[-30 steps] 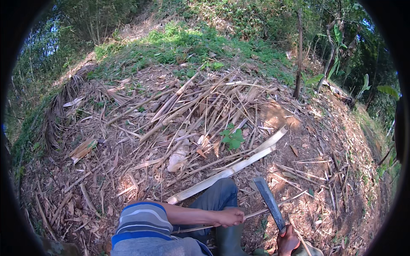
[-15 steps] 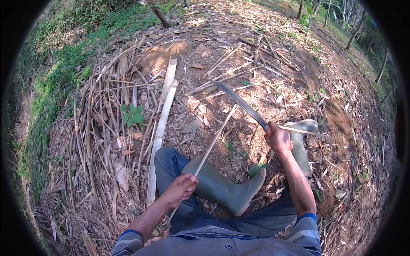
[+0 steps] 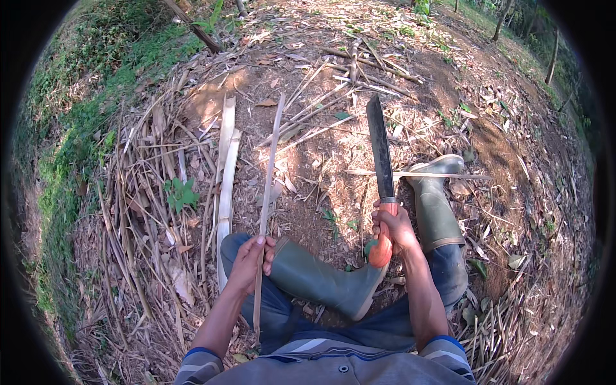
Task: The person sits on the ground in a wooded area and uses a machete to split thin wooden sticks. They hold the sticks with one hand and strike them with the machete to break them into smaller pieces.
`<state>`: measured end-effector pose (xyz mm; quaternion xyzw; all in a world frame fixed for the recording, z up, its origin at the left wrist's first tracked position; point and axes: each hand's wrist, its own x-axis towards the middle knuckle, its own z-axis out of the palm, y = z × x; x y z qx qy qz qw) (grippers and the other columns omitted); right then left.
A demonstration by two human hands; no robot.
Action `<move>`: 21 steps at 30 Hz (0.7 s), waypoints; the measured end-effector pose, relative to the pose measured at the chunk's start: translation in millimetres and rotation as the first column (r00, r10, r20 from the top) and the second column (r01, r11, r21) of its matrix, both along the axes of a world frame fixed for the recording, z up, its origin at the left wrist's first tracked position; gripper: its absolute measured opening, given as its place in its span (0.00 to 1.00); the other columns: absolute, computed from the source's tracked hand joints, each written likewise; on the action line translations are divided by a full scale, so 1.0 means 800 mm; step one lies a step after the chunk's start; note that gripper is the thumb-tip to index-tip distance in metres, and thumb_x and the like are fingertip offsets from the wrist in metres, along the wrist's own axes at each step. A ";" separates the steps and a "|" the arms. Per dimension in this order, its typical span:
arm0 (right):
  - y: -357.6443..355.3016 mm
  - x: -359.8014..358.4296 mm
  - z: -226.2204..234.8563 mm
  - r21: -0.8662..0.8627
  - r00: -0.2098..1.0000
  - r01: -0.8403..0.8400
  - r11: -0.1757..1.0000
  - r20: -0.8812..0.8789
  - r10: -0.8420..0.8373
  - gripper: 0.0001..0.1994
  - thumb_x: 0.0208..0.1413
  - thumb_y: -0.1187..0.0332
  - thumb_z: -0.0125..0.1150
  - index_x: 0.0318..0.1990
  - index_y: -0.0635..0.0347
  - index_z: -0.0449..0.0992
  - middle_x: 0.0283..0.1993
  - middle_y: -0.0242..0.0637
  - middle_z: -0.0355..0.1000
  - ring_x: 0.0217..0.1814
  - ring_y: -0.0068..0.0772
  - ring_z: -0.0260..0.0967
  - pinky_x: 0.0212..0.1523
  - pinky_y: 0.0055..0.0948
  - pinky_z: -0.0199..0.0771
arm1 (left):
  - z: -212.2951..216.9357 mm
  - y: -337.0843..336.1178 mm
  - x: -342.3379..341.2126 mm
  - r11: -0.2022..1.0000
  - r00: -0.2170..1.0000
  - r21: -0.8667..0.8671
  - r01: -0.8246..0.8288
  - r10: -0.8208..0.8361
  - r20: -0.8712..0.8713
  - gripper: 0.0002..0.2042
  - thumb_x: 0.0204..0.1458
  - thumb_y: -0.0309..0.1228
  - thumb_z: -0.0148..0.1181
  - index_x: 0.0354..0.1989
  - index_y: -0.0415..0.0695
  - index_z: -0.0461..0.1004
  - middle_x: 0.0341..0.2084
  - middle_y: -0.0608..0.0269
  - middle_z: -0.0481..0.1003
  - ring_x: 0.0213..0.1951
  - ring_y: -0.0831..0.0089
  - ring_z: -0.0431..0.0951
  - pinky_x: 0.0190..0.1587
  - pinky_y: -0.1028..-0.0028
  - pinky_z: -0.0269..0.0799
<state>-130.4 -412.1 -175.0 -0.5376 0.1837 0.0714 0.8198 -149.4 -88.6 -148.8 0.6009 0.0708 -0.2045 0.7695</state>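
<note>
Swinging the machete (image 3: 385, 179) from 10 o'clock to nearly 12 since the earlier frame, tilting the pale strip (image 3: 266, 196) from 1 toward 12. Clenching the red handle (image 3: 381, 254) in the right hand (image 3: 399, 230); pinching the strip, at the machete's 9 o'clock (well apart), with the left hand (image 3: 247, 264). Apparently inspecting it; probably needing a steady pinch next.

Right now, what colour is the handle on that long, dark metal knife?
The handle is reddish-orange, seen best in the head view.
</note>
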 end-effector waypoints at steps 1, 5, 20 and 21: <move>0.014 -0.016 -0.007 0.109 0.999 0.044 0.993 0.023 -0.047 0.14 0.50 0.75 0.56 0.44 0.64 0.65 0.25 0.34 0.66 0.21 0.25 0.67 0.22 0.24 0.71 | -0.003 -0.012 0.020 0.996 0.992 -0.077 -0.048 0.057 0.114 0.14 0.64 0.40 0.40 0.40 0.42 0.67 0.20 0.69 0.65 0.17 0.82 0.63 0.22 0.81 0.63; 0.082 -0.060 -0.001 0.149 0.991 0.062 0.987 0.107 -0.079 0.16 0.51 0.72 0.61 0.47 0.66 0.67 0.35 0.39 0.73 0.31 0.27 0.71 0.34 0.26 0.74 | -0.001 -0.074 0.074 0.934 0.899 -0.328 -0.141 0.259 0.352 0.14 0.64 0.39 0.38 0.49 0.41 0.63 0.28 0.63 0.70 0.30 0.77 0.71 0.38 0.73 0.72; 0.052 -0.048 -0.053 -0.353 0.990 -0.021 0.935 0.124 0.069 0.20 0.47 0.62 0.70 0.40 0.68 0.69 0.26 0.35 0.73 0.26 0.21 0.71 0.25 0.21 0.71 | 0.043 -0.039 0.144 0.768 0.806 -0.576 -0.280 0.514 0.293 0.29 0.60 0.52 0.39 0.61 0.43 0.53 0.53 0.49 0.64 0.57 0.58 0.65 0.60 0.62 0.61; 0.049 -0.046 -0.053 -0.341 0.987 -0.063 0.938 0.119 0.110 0.20 0.47 0.62 0.70 0.40 0.68 0.69 0.27 0.36 0.73 0.26 0.21 0.71 0.25 0.21 0.71 | 0.074 -0.027 0.155 0.736 0.770 -0.607 -0.300 0.562 0.300 0.27 0.61 0.51 0.39 0.59 0.42 0.56 0.48 0.51 0.67 0.51 0.61 0.68 0.54 0.64 0.65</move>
